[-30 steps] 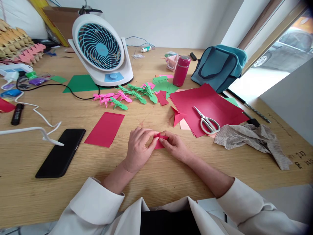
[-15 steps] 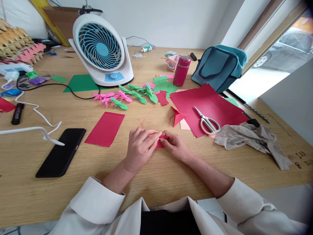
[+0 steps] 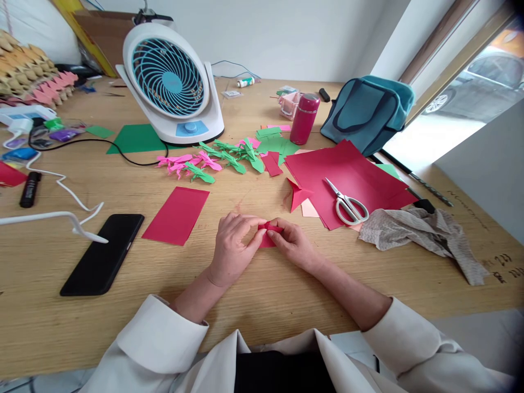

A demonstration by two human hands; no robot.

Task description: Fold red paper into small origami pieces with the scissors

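Observation:
A small folded piece of red paper (image 3: 268,240) is between my hands, close above the wooden table. My left hand (image 3: 235,244) pinches its left side with thumb and fingertips. On its right side, my right hand (image 3: 295,243) grips the paper, thumb on top. Fingers cover part of the folds. A flat red sheet (image 3: 177,216) lies to the left of my hands. Beyond them to the right sits a folded red paper shape (image 3: 298,195), beside larger red sheets (image 3: 347,169) with white-handled scissors (image 3: 347,205) on top.
Pink and green folded paper figures (image 3: 229,158) lie behind my hands, before a white fan (image 3: 170,82). A black phone (image 3: 102,254) is at left. A red bottle (image 3: 304,119), a teal bag (image 3: 364,114) and a crumpled cloth (image 3: 417,232) are at right.
My left thumb and fingers have parted somewhat, with their tips still at the paper, and more of its upper edge shows. My right hand has barely moved.

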